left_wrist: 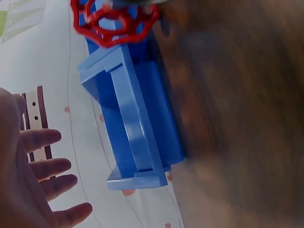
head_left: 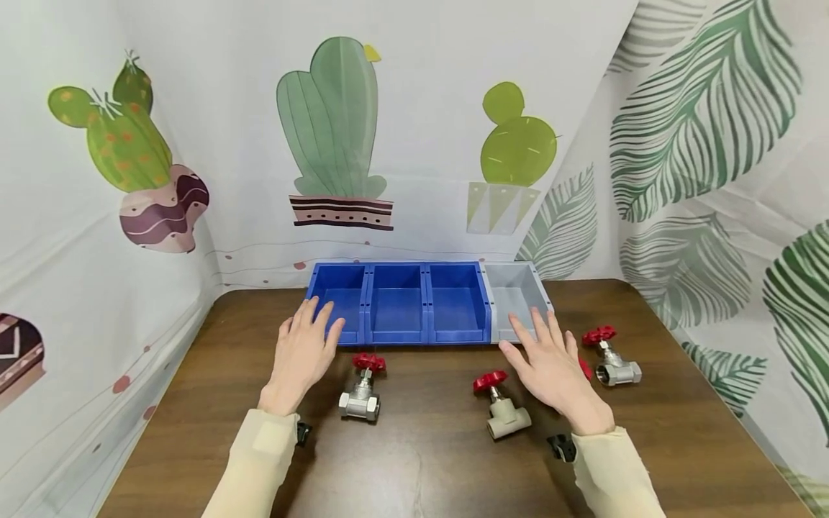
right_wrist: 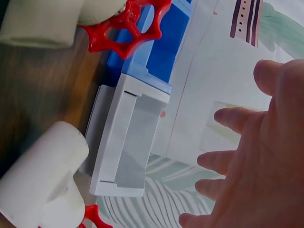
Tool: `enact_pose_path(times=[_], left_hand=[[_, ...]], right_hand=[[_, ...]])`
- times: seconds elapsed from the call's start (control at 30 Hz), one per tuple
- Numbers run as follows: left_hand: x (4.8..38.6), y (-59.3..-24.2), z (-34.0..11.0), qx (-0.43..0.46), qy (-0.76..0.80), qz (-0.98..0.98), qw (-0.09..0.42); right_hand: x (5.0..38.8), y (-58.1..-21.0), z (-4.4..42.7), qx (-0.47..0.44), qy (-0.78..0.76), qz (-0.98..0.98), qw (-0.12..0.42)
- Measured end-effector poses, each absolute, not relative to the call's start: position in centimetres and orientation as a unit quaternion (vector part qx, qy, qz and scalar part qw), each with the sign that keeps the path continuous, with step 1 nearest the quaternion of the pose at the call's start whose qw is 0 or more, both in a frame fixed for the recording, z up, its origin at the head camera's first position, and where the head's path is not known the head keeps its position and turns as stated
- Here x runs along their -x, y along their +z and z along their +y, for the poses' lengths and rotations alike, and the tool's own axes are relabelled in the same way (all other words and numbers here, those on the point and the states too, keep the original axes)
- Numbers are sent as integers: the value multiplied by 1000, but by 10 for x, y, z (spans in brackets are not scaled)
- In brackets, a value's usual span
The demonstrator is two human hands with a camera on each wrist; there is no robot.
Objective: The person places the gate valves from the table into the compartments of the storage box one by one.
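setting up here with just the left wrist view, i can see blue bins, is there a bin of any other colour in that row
Observer: Yes, the head view shows a grey bin at the right end of the row.
Operator: ok and is anything being held over on that side
Observer: No, the right hand is spread and holds nothing.
Operator: got it, which loose part sits furthest right
Observer: A metal handwheel valve, lying to the right of that hand in the head view.
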State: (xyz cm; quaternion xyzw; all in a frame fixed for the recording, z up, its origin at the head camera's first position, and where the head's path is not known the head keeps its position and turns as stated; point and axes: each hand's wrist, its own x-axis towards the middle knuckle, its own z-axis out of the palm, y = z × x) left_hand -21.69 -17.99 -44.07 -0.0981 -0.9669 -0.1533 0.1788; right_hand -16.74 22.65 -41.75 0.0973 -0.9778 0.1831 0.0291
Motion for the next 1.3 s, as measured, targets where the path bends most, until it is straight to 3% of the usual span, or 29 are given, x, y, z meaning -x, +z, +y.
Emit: enact_pose_path(times=[0.37,1.3], left_hand=[[231,-437,-198,76,-161,-968,179],[270,-438,-217,37,-186,-975,114]], right_hand=[[166,-412,237,-90,188,-978,24],[166,-392,299,-37,205,-977,35]])
